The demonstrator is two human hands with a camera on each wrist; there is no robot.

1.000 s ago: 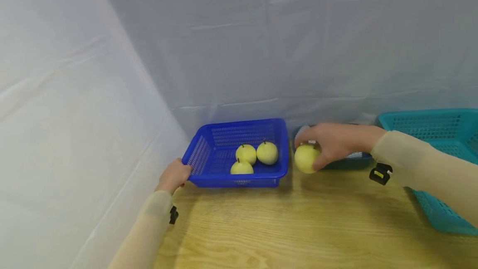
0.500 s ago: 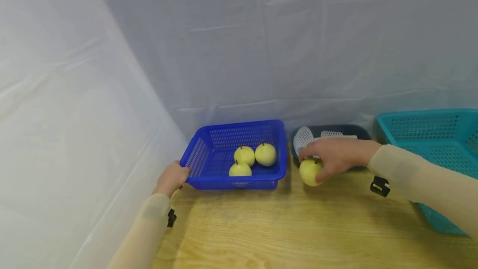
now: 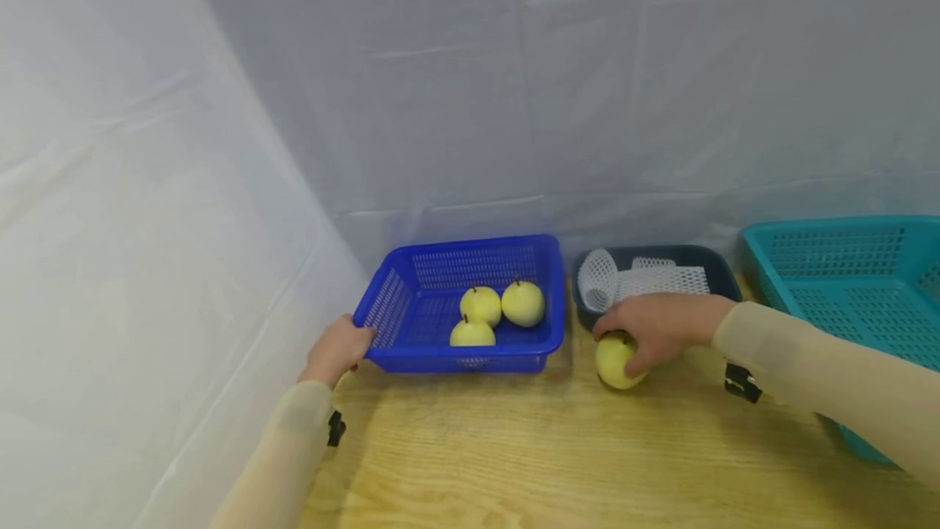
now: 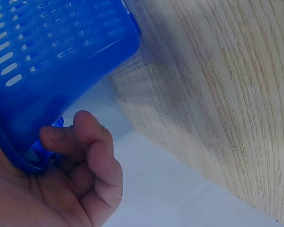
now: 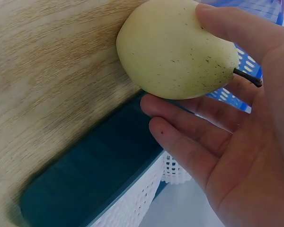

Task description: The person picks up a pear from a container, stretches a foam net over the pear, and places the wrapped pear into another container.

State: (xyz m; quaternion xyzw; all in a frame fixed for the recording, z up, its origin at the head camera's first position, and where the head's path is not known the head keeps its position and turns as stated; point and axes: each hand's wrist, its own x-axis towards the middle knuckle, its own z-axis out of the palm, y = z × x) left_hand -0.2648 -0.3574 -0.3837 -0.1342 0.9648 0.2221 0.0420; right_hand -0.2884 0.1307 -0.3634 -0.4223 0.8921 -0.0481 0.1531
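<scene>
The right hand (image 3: 664, 325) pinches a pear (image 3: 614, 364) beside the dark tray (image 3: 723, 277) while the left hand (image 3: 338, 350) grips the blue basket (image 3: 433, 361) by its rim.

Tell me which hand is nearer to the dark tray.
Right. The right hand, its grip on a pear, is by the near side of the dark tray; the left hand is farther off, at the left end of the blue basket.

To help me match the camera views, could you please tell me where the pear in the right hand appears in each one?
Head: the pear is right of centre, below the middle, in the right hand.
Left wrist: not in it.
Right wrist: top, slightly right of centre.
Shared landmark: the blue basket, seen in all three.
</scene>
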